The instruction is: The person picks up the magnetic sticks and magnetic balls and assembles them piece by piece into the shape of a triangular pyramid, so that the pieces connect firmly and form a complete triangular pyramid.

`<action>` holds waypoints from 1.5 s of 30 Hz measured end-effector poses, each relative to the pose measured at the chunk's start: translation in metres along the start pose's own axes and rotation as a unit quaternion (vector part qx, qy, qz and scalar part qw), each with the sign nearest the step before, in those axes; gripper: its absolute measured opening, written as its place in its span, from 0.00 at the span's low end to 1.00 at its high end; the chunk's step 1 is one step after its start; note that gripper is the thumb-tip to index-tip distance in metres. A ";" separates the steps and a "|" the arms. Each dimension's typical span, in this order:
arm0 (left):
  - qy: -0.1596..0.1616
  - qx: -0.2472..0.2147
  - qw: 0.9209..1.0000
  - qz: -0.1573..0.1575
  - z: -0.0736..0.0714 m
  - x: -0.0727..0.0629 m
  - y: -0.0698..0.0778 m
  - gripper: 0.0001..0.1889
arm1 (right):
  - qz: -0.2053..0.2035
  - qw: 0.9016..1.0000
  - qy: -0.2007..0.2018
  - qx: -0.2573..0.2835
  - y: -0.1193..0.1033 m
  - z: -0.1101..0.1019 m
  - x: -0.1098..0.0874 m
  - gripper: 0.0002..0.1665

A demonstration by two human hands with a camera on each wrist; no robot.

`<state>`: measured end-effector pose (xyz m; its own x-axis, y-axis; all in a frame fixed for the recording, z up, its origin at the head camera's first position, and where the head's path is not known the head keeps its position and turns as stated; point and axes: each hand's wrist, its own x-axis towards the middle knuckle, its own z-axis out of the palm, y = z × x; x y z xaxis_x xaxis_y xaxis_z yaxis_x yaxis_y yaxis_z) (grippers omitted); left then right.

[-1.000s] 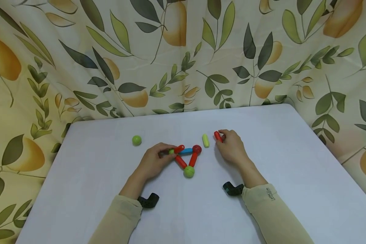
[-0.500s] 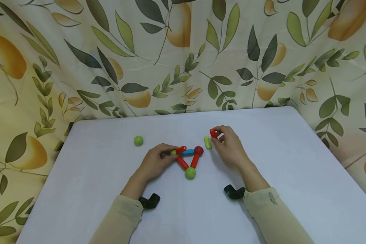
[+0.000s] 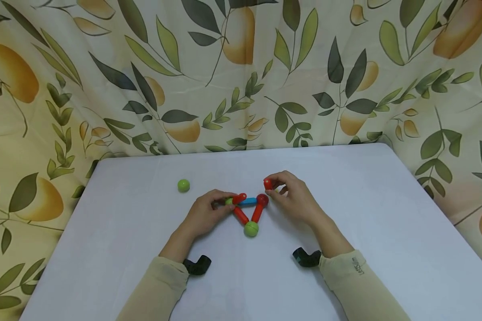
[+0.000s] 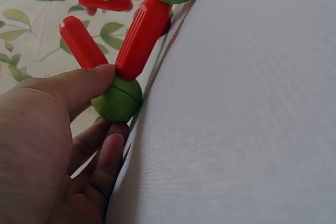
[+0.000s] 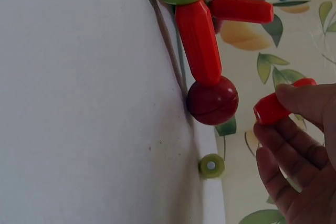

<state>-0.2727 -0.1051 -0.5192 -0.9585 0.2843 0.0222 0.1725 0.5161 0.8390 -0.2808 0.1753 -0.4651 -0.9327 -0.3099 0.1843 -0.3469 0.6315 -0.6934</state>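
A triangle of balls and rods lies on the white table. Its corners are a green ball (image 3: 251, 229) in front, a red ball (image 3: 262, 200) and a second green ball (image 4: 118, 100) at the left. Two red rods, one being this red rod (image 3: 241, 216), and a blue rod (image 3: 247, 202) join them. My left hand (image 3: 206, 211) pinches the left green ball, from which another red rod (image 4: 83, 43) sticks up. Between thumb and fingers, my right hand (image 3: 295, 198) holds a loose red rod (image 5: 273, 108), raised near the red ball but apart from it.
A loose green ball (image 3: 183, 185) sits at the back left of the table (image 3: 136, 240). One yellow-green rod (image 5: 211, 166) lies close to the red ball, mostly hidden by my right hand in the head view. Behind the table hangs a leaf-patterned cloth (image 3: 225, 107).
My right hand has carried its red rod leftward, past the yellow-green rod, and closer to the red ball. The left hand keeps its hold on the triangle. The head view has shifted slightly.
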 end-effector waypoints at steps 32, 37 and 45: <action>0.012 -0.012 1.000 -0.013 -0.001 0.002 -0.001 0.16 | -0.019 0.998 -0.060 -0.003 -0.010 0.014 0.001 0.20; 0.010 -0.015 1.000 -0.011 -0.001 0.001 0.001 0.16 | -0.008 0.998 -0.064 -0.015 -0.009 0.015 0.001 0.19; 0.001 -0.021 1.000 -0.008 0.000 -0.001 -0.002 0.14 | 0.000 0.997 -0.067 -0.027 -0.004 0.019 -0.002 0.20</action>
<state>-0.2725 -0.1062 -0.5210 -0.9618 0.2737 0.0092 0.1468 0.4868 0.8611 -0.2757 0.1599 -0.4754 -0.9121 -0.4007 0.0868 -0.3554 0.6673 -0.6545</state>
